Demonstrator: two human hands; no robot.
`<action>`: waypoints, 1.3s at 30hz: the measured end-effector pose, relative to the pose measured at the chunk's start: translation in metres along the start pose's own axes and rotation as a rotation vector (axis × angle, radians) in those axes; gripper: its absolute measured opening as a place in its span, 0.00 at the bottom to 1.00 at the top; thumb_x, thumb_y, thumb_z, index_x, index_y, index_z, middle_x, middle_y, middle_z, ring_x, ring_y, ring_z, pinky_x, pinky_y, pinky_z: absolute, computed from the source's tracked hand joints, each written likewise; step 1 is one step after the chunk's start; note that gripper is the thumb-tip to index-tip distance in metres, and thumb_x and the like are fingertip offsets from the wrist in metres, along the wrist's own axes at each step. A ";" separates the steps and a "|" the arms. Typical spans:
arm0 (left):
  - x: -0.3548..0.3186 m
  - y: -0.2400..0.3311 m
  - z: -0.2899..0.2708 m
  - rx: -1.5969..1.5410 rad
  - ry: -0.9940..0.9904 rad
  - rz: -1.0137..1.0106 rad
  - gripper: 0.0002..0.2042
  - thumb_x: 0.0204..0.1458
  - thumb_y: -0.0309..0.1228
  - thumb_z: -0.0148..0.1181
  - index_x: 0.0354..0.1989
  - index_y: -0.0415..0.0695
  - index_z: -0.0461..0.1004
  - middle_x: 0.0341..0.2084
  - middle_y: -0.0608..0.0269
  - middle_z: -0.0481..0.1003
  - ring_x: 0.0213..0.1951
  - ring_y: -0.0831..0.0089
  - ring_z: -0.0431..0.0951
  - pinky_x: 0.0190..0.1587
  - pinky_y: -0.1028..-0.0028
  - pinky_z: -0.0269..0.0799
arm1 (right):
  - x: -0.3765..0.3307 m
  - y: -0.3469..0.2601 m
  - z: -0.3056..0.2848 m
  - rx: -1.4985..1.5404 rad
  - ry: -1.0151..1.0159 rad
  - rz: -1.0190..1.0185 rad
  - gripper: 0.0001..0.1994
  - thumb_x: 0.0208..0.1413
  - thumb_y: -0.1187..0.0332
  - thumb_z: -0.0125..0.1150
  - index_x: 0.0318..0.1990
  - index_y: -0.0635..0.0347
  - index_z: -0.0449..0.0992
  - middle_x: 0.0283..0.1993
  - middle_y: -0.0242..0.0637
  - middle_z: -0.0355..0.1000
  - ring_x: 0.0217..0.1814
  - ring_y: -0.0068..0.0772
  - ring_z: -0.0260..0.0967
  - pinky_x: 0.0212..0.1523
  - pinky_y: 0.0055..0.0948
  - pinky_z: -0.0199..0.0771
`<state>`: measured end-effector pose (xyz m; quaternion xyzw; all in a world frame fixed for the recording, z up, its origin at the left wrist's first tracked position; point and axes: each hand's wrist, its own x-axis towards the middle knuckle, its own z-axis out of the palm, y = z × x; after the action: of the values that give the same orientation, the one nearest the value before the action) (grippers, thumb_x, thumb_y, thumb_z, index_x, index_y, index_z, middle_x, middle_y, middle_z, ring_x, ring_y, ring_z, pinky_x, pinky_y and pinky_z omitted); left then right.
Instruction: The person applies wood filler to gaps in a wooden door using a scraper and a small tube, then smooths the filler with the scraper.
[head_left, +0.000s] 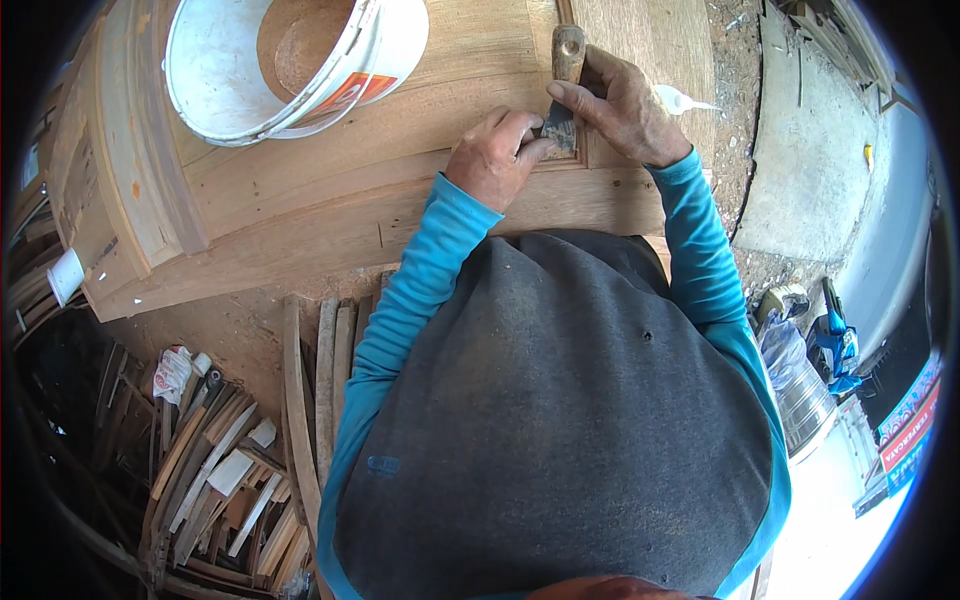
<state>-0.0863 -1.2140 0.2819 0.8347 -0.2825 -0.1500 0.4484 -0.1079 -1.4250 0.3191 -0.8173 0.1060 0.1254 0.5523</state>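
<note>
Wooden door panel [330, 200] lies flat, spanning the far half of the head view. Right hand [625, 105] has its grip closed around the wooden handle of a putty knife [565, 90], blade at the panel's moulding. Left hand [495, 155] pinches the blade end with its fingertips. White bucket [300, 70] stands on the panel, far left. Wood offcuts [220, 480] lie near left.

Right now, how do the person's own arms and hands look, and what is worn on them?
Both arms are covered by long, close-fitting bright blue sleeves that end at the wrists. The left sleeve and the right sleeve look plain, with no stripes visible. The left hand and the right hand are bare: no gloves, and no ring or watch is visible. A dark grey apron-like cloth covers the chest.
</note>
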 end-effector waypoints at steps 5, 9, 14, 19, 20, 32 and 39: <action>-0.001 -0.003 0.008 0.011 0.043 -0.006 0.13 0.47 0.30 0.76 0.37 0.43 0.78 0.28 0.57 0.79 0.30 0.61 0.81 0.33 0.63 0.77 | 0.010 0.020 0.006 -0.129 0.070 -0.110 0.21 0.62 0.57 0.67 0.46 0.70 0.75 0.32 0.47 0.78 0.34 0.31 0.76 0.35 0.36 0.76; -0.003 -0.008 0.010 -0.108 0.036 -0.041 0.12 0.47 0.30 0.76 0.35 0.43 0.78 0.27 0.58 0.79 0.29 0.63 0.81 0.32 0.65 0.77 | 0.010 0.022 0.003 -0.115 0.031 0.012 0.21 0.62 0.56 0.67 0.45 0.70 0.74 0.32 0.49 0.78 0.33 0.38 0.77 0.36 0.38 0.76; -0.003 -0.005 0.013 -0.018 0.096 -0.014 0.11 0.47 0.29 0.76 0.34 0.42 0.78 0.27 0.58 0.80 0.27 0.66 0.82 0.30 0.68 0.77 | 0.014 0.034 0.009 -0.138 0.111 -0.113 0.23 0.60 0.54 0.68 0.44 0.71 0.74 0.32 0.53 0.77 0.33 0.46 0.77 0.36 0.42 0.75; -0.001 -0.009 0.011 -0.087 0.094 -0.020 0.11 0.46 0.28 0.76 0.34 0.41 0.79 0.26 0.57 0.80 0.26 0.68 0.83 0.29 0.70 0.78 | 0.015 0.026 0.008 -0.165 0.089 -0.074 0.22 0.59 0.55 0.68 0.42 0.71 0.74 0.33 0.55 0.77 0.35 0.53 0.77 0.37 0.44 0.75; -0.001 -0.009 0.010 -0.089 0.103 -0.020 0.11 0.46 0.28 0.76 0.33 0.41 0.79 0.26 0.57 0.81 0.26 0.68 0.83 0.29 0.70 0.78 | 0.015 0.022 0.008 -0.184 0.084 -0.067 0.22 0.59 0.55 0.68 0.42 0.71 0.74 0.33 0.55 0.77 0.35 0.53 0.77 0.37 0.44 0.75; -0.001 -0.007 0.011 -0.167 0.104 -0.085 0.09 0.48 0.25 0.75 0.33 0.40 0.79 0.25 0.57 0.81 0.26 0.72 0.83 0.29 0.73 0.78 | 0.021 0.028 0.008 -0.257 0.034 -0.106 0.21 0.63 0.58 0.67 0.46 0.71 0.72 0.32 0.35 0.73 0.33 0.18 0.66 0.33 0.28 0.73; 0.000 -0.005 0.007 -0.224 0.077 -0.111 0.07 0.50 0.25 0.73 0.35 0.39 0.80 0.25 0.58 0.82 0.26 0.75 0.82 0.30 0.75 0.78 | 0.024 0.033 0.008 -0.169 0.053 -0.148 0.20 0.64 0.60 0.66 0.50 0.72 0.72 0.35 0.38 0.76 0.37 0.21 0.72 0.38 0.29 0.78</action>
<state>-0.0886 -1.2163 0.2736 0.7988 -0.2002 -0.1730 0.5402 -0.0961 -1.4307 0.2793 -0.8696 0.0489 0.0712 0.4861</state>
